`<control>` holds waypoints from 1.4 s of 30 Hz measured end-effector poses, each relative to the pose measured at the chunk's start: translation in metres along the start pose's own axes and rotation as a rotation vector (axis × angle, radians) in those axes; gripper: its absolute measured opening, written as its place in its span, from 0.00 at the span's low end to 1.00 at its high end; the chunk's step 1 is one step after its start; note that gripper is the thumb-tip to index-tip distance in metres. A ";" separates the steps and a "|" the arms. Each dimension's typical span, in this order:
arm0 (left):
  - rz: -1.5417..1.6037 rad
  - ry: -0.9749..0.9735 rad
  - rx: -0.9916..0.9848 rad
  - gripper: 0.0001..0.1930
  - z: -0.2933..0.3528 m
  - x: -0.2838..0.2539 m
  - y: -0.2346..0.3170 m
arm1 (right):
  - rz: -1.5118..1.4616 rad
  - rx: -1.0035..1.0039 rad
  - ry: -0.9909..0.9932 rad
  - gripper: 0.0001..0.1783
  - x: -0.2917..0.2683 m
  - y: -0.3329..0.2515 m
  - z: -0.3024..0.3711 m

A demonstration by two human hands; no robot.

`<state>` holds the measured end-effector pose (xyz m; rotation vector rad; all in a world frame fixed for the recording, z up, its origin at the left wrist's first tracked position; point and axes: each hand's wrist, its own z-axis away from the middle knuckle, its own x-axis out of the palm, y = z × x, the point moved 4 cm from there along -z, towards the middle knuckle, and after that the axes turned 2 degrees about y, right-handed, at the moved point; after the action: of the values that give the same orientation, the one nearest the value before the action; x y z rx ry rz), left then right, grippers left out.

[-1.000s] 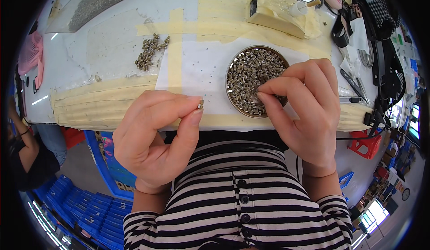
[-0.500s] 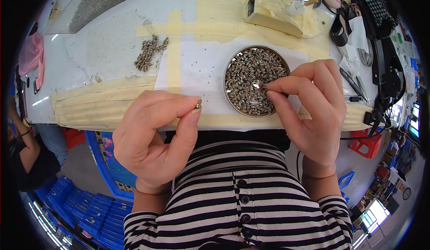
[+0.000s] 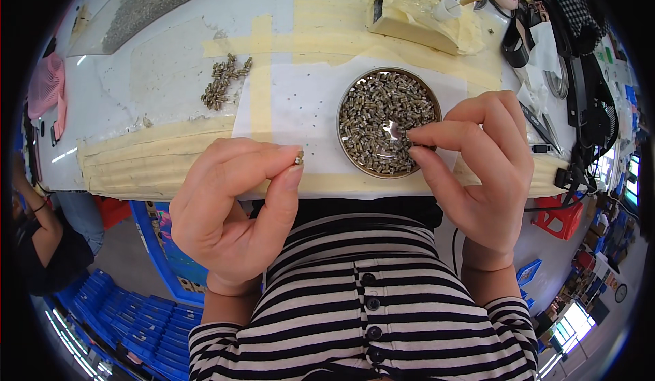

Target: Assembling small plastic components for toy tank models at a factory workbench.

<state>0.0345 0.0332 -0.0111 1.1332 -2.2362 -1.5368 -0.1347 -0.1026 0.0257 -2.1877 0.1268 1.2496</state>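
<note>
Lying well left of the round dish (image 3: 339, 121), a loose pile of metal parts (image 3: 224, 84) sits apart. Lower and to the left of the dish, the left hand (image 3: 232, 207) pinches a tiny part (image 3: 299, 158) between thumb and forefinger; a light, steady pinch should suit it best. Inside the dish lie many similar pieces (image 3: 382, 104). At the dish's right side, the right hand (image 3: 481, 169) holds thumb and forefinger close; whether they grip anything cannot be told. Lifting pieces singly would likely limit spills.
</note>
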 end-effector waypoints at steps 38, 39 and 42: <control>0.015 -0.002 -0.046 0.09 -0.002 0.002 0.001 | 0.299 -0.350 -0.211 0.09 0.007 -0.023 -0.024; 0.021 0.003 -0.049 0.08 -0.002 0.002 0.001 | 0.331 -0.378 -0.237 0.10 0.007 -0.027 -0.025; 0.038 0.010 -0.054 0.08 -0.004 0.003 0.002 | 0.419 -0.445 -0.279 0.11 0.009 -0.032 -0.024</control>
<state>0.0338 0.0289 -0.0089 1.0741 -2.1834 -1.5633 -0.0998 -0.0878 0.0422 -2.3999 0.2180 1.9633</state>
